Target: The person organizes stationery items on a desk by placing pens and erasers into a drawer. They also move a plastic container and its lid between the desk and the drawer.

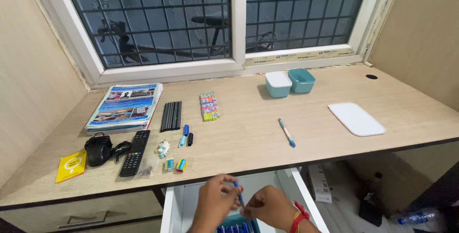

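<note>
Big wooden worktop (248, 132) under a window. Open white drawer (294, 185) below its front edge. Stack of magazines (125, 107) far left, black remote (135, 152) near it. Left hand (215, 204) and right hand (270, 207) over the drawer, both grips pinched shut on one thin blue pen (238, 192), held nearly upright. Another blue pen (287, 132) lying alone on the worktop.

Both hands meet low at centre, left hand (216, 202) and right hand (268, 207), fingers (233, 191) pinched together.
</note>
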